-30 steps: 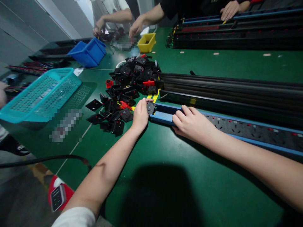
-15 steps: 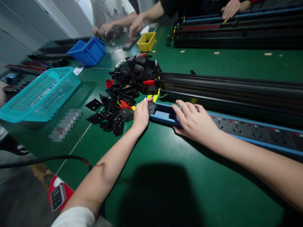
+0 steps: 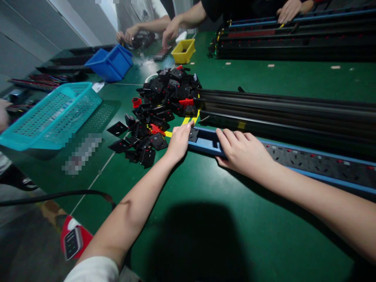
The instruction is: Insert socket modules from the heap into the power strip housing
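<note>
A long blue channel rail (image 3: pixel 203 148) lies across the green table (image 3: pixel 188 184), with black socket plates (image 3: pixel 305 158) seated along its right part. At the channel's left end, my left hand (image 3: pixel 178 145) is closed on a black socket plate (image 3: pixel 193 135), its thumb and fingertips pressed against it. My right hand (image 3: pixel 245 152) wraps over the channel farther right, fingers across the top and thumb on the near side. Between the two hands the blue floor of the channel shows. Part of the rail is hidden under my right hand.
Loose black and red socket plates (image 3: pixel 164 115) are heaped left of the rail. Long black rails (image 3: pixel 264 103) lie behind it. A teal basket (image 3: pixel 53 113), a blue bin (image 3: pixel 110 62) and a yellow bin (image 3: pixel 183 51) stand beyond. Other people's hands work across the table.
My left hand has moved slightly right with the socket plate, farther along the channel's left end. My right hand stays on the rail, nearly still.
</note>
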### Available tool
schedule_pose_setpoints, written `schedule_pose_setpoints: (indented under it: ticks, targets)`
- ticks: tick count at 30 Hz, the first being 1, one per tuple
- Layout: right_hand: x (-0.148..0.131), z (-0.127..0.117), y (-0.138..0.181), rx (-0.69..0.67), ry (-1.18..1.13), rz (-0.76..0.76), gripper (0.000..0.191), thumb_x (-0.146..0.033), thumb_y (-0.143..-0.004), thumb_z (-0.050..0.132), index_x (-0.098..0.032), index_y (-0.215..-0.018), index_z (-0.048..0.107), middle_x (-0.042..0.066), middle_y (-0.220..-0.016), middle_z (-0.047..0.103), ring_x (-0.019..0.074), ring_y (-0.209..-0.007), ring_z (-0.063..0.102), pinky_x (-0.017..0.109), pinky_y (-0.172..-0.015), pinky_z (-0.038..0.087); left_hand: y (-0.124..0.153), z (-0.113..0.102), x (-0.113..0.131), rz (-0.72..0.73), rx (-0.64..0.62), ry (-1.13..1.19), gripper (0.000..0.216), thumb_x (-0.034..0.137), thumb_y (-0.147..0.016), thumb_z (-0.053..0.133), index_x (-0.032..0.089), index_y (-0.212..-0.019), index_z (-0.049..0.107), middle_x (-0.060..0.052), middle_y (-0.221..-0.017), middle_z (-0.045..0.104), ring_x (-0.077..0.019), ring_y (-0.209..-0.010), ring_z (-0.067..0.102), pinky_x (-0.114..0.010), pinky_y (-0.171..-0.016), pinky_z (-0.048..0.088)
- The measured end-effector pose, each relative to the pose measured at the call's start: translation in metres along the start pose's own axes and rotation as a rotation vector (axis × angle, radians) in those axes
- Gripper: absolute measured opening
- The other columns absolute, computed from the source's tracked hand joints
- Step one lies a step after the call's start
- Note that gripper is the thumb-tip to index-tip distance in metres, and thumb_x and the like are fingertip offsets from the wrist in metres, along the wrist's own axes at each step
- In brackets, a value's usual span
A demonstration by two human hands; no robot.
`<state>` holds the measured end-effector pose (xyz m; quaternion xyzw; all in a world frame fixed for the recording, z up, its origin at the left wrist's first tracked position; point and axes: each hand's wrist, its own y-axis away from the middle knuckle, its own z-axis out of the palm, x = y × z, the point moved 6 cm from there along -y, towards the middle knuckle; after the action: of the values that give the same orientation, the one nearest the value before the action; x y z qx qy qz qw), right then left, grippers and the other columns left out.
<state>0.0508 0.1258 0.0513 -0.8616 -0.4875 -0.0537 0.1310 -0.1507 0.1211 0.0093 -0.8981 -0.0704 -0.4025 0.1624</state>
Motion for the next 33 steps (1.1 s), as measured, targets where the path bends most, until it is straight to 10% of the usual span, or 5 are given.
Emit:
schedule_pose_setpoints:
  ticks: [18, 33]
  targets:
    - [0.015, 0.005, -0.002, -0.059, -0.222, 0.062, 0.076, -0.05, -0.093, 0.052, -0.003, -0.15, 0.036, 0.02, -0.129, 0.063, 0.0337, -0.108, 0.063, 0.041, -0.08, 0.046, 0.008, 0.004, 0.002, -0.009, -0.079, -0.05, 0.067, 0.061, -0.091, 0.055, 0.017, -0.142, 0.057, -0.016, -0.137, 0.06, -0.0269, -0.135, 0.048, -0.048, -0.12, 0.035]
    - [0.021, 0.007, -0.004, -0.104, -0.293, 0.13, 0.07, -0.053, -0.089, 0.058, -0.008, -0.141, 0.047, 0.018, -0.123, 0.068, 0.035, -0.107, 0.065, 0.042, -0.081, 0.046, 0.013, 0.008, 0.016, 0.118, -0.073, -0.154, 0.048, 0.052, -0.099, 0.044, 0.018, -0.13, 0.058, -0.014, -0.133, 0.062, -0.0286, -0.129, 0.047, -0.049, -0.115, 0.037]
